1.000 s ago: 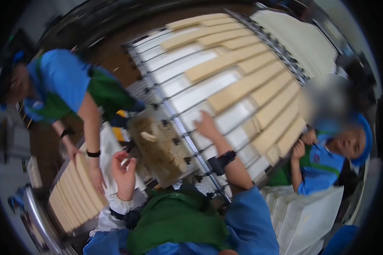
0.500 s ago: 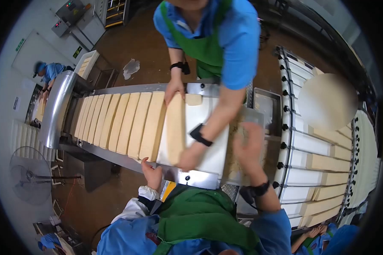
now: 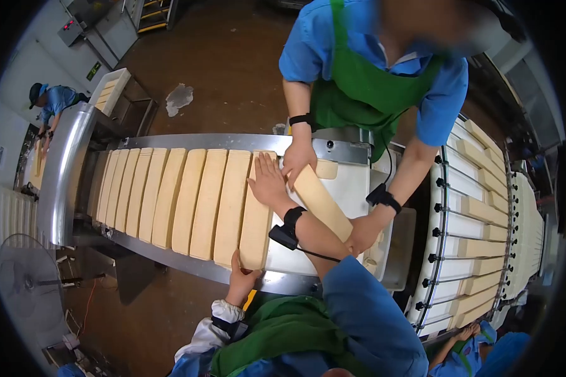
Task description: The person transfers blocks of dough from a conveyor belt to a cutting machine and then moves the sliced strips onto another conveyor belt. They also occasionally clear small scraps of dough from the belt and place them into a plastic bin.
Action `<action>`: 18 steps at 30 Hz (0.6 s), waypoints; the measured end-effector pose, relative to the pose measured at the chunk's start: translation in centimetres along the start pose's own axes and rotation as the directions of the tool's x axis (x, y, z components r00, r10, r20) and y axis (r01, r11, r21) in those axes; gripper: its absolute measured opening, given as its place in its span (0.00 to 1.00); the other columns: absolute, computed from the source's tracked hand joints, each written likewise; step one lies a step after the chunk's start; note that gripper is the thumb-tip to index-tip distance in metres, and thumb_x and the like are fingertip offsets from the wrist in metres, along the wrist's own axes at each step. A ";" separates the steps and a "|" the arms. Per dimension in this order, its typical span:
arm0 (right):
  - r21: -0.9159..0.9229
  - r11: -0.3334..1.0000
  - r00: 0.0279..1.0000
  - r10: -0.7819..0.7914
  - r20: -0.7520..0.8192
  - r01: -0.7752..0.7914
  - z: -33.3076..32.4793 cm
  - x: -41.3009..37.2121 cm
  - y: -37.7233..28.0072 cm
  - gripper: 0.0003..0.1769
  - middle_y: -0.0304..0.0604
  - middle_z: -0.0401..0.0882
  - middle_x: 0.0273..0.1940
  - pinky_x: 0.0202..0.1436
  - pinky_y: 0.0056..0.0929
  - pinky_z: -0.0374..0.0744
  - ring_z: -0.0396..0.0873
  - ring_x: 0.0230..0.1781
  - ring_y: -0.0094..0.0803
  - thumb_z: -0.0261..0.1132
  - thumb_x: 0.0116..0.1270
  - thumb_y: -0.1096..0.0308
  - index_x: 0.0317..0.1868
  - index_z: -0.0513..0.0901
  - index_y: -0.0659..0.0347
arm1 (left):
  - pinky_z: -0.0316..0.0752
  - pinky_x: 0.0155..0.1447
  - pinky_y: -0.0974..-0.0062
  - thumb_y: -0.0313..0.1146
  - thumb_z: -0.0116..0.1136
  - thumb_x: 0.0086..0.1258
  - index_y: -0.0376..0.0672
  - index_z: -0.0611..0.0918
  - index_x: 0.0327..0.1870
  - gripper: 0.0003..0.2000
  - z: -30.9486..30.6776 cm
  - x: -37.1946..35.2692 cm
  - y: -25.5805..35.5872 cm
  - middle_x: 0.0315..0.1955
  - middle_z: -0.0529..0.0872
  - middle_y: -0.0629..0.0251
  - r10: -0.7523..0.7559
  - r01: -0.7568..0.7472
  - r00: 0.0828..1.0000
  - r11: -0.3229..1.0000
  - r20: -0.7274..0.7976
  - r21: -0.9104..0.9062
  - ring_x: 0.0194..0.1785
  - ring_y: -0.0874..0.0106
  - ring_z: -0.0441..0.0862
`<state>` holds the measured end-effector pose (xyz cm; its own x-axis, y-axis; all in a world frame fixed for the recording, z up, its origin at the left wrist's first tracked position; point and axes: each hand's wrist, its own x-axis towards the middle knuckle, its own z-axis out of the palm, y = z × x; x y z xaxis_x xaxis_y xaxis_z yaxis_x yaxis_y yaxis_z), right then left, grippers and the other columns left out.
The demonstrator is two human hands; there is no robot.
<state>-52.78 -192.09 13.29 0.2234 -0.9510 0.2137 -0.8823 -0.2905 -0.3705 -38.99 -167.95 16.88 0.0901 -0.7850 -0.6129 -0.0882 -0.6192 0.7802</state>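
Observation:
A row of long pale-yellow slabs, which look like dough, lies side by side on the conveyor. My right hand [image 3: 270, 181] rests flat, fingers extended, on the far part of the rightmost slab [image 3: 256, 229]. At that slab's near end is my left hand [image 3: 240, 281], its index finger raised against the end and its thumb apart. Just right of my right hand, a co-worker grips another slab [image 3: 325, 204] at both ends, tilted over the white surface [image 3: 288, 250]. My right forearm crosses in front of its lower part.
A short slab piece [image 3: 327, 168] lies beyond the tilted slab. Metal rails [image 3: 223, 142] edge the conveyor. To the right, a second belt [image 3: 449, 248] carries more slabs. The co-worker stands opposite, and a metal hood [image 3: 69, 176] covers the left end.
My right hand has come left from above the right-hand tray onto the rightmost slab. The co-worker's slab has turned aslant and stands farther from the row. The view has shifted.

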 end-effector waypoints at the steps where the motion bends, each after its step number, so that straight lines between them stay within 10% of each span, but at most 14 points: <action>1: -0.070 0.998 0.999 0.008 0.033 -0.005 0.4 -0.3 0.1 0.38 0.58 0.56 0.72 0.78 0.43 0.43 0.49 0.76 0.44 0.53 0.70 0.51 0.69 0.59 0.74 | 0.77 0.36 0.76 0.19 0.59 0.56 0.46 0.49 0.75 0.45 -0.4 0.3 -0.2 0.35 0.82 0.56 0.005 -0.005 0.999 1.000 0.039 -0.010 0.33 0.70 0.81; 5: -0.144 0.989 0.998 0.003 -0.070 -0.013 -0.9 0.1 -0.9 0.30 0.57 0.67 0.63 0.72 0.46 0.54 0.61 0.68 0.45 0.55 0.64 0.59 0.60 0.70 0.73 | 0.76 0.33 0.77 0.21 0.62 0.56 0.44 0.49 0.75 0.45 -0.7 0.4 2.0 0.39 0.81 0.58 -0.163 0.193 0.976 0.956 0.146 -0.220 0.33 0.73 0.79; 8: -0.144 0.984 0.978 0.127 0.164 -0.104 -4.2 3.3 -1.9 0.21 0.52 0.72 0.51 0.62 0.43 0.62 0.68 0.56 0.42 0.56 0.58 0.65 0.50 0.76 0.68 | 0.76 0.30 0.79 0.20 0.62 0.56 0.45 0.48 0.74 0.45 0.0 0.5 3.0 0.41 0.81 0.58 -0.189 0.221 0.970 0.945 0.150 -0.240 0.31 0.74 0.79; 14: -0.287 0.927 0.971 0.230 -0.073 -0.241 -1.4 3.0 -0.2 0.18 0.49 0.71 0.43 0.55 0.44 0.62 0.67 0.51 0.42 0.60 0.52 0.64 0.42 0.76 0.64 | 0.71 0.25 0.79 0.19 0.62 0.56 0.41 0.48 0.72 0.44 1.3 0.0 5.5 0.38 0.79 0.62 -0.240 0.263 0.955 0.958 0.174 -0.119 0.28 0.76 0.77; 18: -0.280 0.856 0.899 0.429 -0.088 -0.436 -8.6 -1.6 4.4 0.22 0.50 0.70 0.43 0.52 0.44 0.63 0.67 0.48 0.42 0.64 0.49 0.60 0.41 0.76 0.67 | 0.72 0.53 0.69 0.23 0.66 0.50 0.40 0.58 0.68 0.42 1.4 2.3 2.7 0.47 0.78 0.55 0.137 -0.169 0.964 0.978 0.228 0.126 0.50 0.62 0.76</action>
<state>-60.59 -190.98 19.10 -0.2140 -0.9703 0.1128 -0.9681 0.1953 -0.1571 -40.41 -171.41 17.40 -0.1512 -0.8454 -0.5124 -0.2263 -0.4750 0.8504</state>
